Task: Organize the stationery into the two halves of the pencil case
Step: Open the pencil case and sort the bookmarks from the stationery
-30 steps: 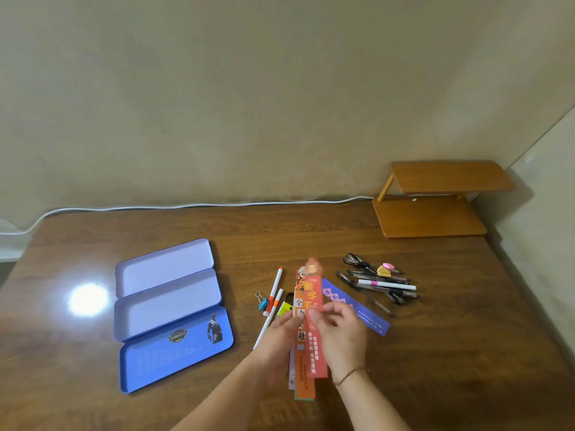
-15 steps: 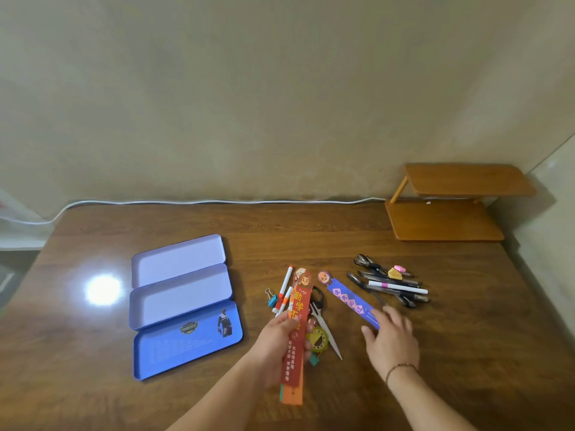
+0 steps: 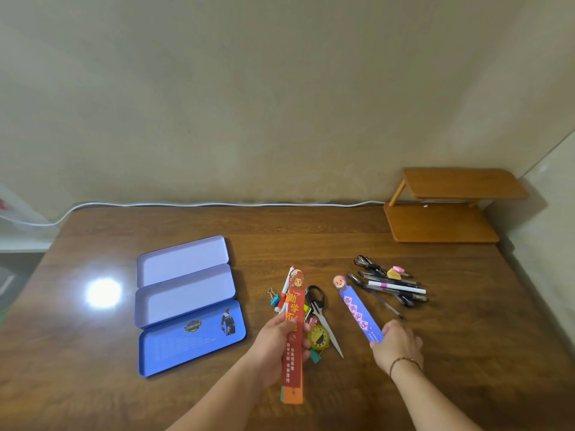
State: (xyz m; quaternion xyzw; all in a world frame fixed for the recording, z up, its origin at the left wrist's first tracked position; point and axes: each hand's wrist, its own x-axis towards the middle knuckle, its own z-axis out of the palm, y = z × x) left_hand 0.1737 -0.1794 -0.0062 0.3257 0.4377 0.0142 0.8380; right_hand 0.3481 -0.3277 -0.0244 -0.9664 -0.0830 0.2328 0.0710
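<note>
On the left of the wooden table (image 3: 311, 231) a bright spot of light (image 3: 103, 293) glares off the wood. Just right of it the pencil case (image 3: 186, 303) lies opened flat, with two pale lilac trays and a blue printed lid panel nearest the person; all three sections hold nothing. A white cable (image 3: 217, 204) runs along the table's far edge by the wall.

Towards the middle, a small binder clip (image 3: 273, 297) and white pens with red bands (image 3: 284, 292) lie side by side. The left hand (image 3: 278, 346) is closed around a stack of long bookmarks (image 3: 293, 337), the top one red with a cartoon head, held lengthways above the table, thumb pressed on the front. Beside it lie black-handled scissors (image 3: 320, 312), with blades pointing at the person, and a yellow-green tape roll (image 3: 318, 337) touching them.

Further right, a purple bookmark (image 3: 357, 309) lies slanted on the wood. The right hand (image 3: 399, 345) rests on its near end, fingers bent over the tip; I cannot tell whether they pinch it or only press it down. Beyond is a heap of dark pens (image 3: 389, 287) with small pink and yellow erasers (image 3: 395, 272) on top. In the far right corner sits a small wooden shelf (image 3: 441, 206).
</note>
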